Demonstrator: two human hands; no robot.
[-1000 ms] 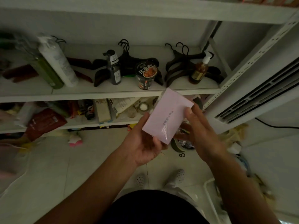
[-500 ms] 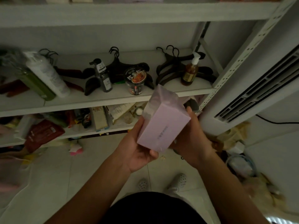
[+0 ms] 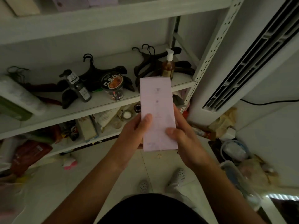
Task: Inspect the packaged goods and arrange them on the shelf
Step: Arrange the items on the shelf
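A pale pink rectangular package (image 3: pixel 157 110) stands upright in front of me, its long printed face turned toward the camera. My left hand (image 3: pixel 135 135) grips its lower left side, thumb on the front. My right hand (image 3: pixel 182 131) grips its lower right side, thumb across the front near the bottom. The package is held in the air before the white shelf (image 3: pixel 97 107), level with the middle board's front edge. Pale boxes (image 3: pixel 72 3) sit on the top board.
The middle board carries a dark spray bottle (image 3: pixel 77 86), a lidded jar (image 3: pixel 114 88), an amber pump bottle (image 3: pixel 168 66), black hangers (image 3: pixel 145 62) and a white bottle (image 3: pixel 17 94) lying at left. The lower board is crowded. An air conditioner (image 3: pixel 242 62) stands right; clutter covers the floor.
Both hands have turned the pink package from a tilted pose to upright, its long flat face now toward me. The view has lifted, showing more of the top board.
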